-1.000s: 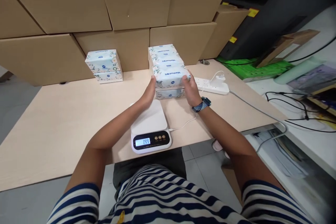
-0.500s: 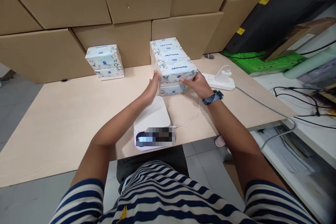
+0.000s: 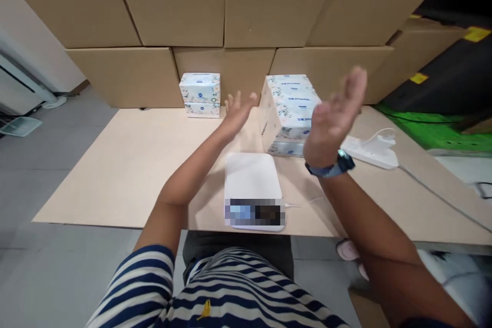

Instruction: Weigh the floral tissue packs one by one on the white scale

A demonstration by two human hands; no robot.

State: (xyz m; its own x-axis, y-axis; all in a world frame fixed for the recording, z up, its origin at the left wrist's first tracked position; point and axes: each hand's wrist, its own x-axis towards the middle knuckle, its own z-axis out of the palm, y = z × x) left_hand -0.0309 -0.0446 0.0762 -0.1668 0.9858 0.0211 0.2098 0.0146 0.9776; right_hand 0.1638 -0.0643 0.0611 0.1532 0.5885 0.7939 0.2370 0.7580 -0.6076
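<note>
My left hand (image 3: 237, 111) is raised with its fingers spread, just left of a stack of tissue packs (image 3: 289, 110) on the table, and holds nothing. On the other side, my right hand (image 3: 334, 118) hangs in the air, blurred, fingers stretched out, palm toward the stack, wearing a blue watch. A white kitchen scale (image 3: 252, 184) lies in front of the stack, its top bare. A smaller stack of two tissue packs (image 3: 200, 94) stands further back on the left.
A wall of cardboard boxes (image 3: 246, 5) rises behind the wooden table (image 3: 126, 164). A white power strip (image 3: 371, 149) with a charger and cable lies at the right. Green matting and a dark object sit beyond it.
Both hands have let go of the top tissue pack and lifted away from the stack. The camera has swung left, so the table looks shifted to the right.
</note>
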